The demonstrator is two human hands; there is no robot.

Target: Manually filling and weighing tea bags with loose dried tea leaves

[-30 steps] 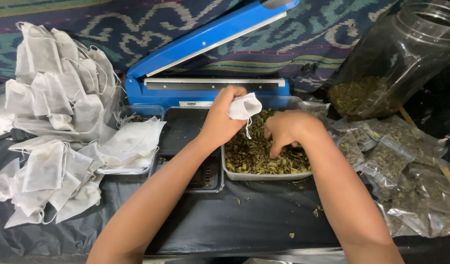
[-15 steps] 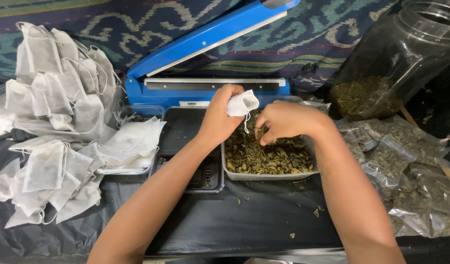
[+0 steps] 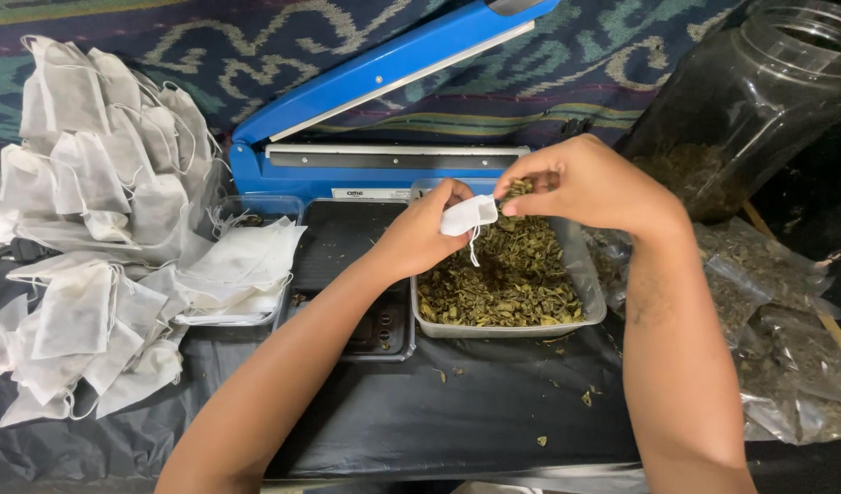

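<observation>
My left hand [image 3: 420, 233] holds a small white drawstring tea bag [image 3: 468, 216] above a clear plastic tray [image 3: 589, 288] of dried green leaves [image 3: 503, 284]. My right hand [image 3: 585, 183] is raised just right of the bag's mouth, its fingertips pinched on a tuft of dried leaves [image 3: 516, 190]. Both hands hover over the far end of the tray.
A blue heat sealer [image 3: 374, 155] with its arm raised stands behind the tray. Heaps of white bags [image 3: 91, 229] lie at the left. A black scale [image 3: 356, 274] sits left of the tray. At the right are a large clear jar [image 3: 759, 101] and sealed leaf packets [image 3: 795, 348].
My right hand has lifted out of the tray with a pinch of leaves and come up to the bag's mouth. My left hand has lowered the bag slightly.
</observation>
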